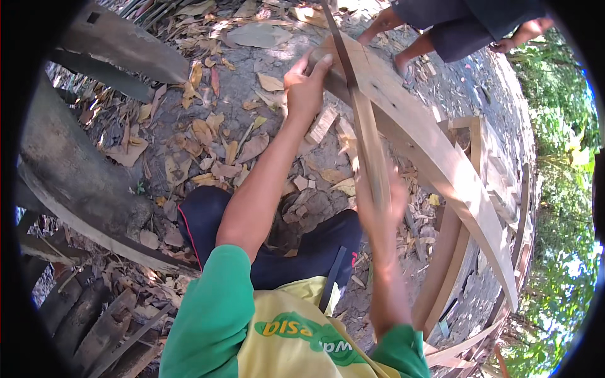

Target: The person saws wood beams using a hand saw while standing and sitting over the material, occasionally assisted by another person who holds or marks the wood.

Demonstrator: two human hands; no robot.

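Note:
My left hand (305,91) is closed on the near-left end of a long wooden plank (403,116), its thumb over the top edge. The plank runs away to the right and bends in the view toward the lower right. My right hand (382,195), smeared by motion, is wrapped round the rear end of a handsaw (367,135). The saw's long blade points up and away, crossing the plank near its end, just right of my left hand. Its front part looks dark, the nearer part brownish. The saw's handle is hidden in my blurred hand.
Under the plank stand more wooden boards (450,252). A small wood block (322,124) lies among dry leaves. Another person in dark shorts (463,34) stands beyond the plank. Large weathered timbers (94,164) fill the left, with split wood pieces (94,321) at lower left.

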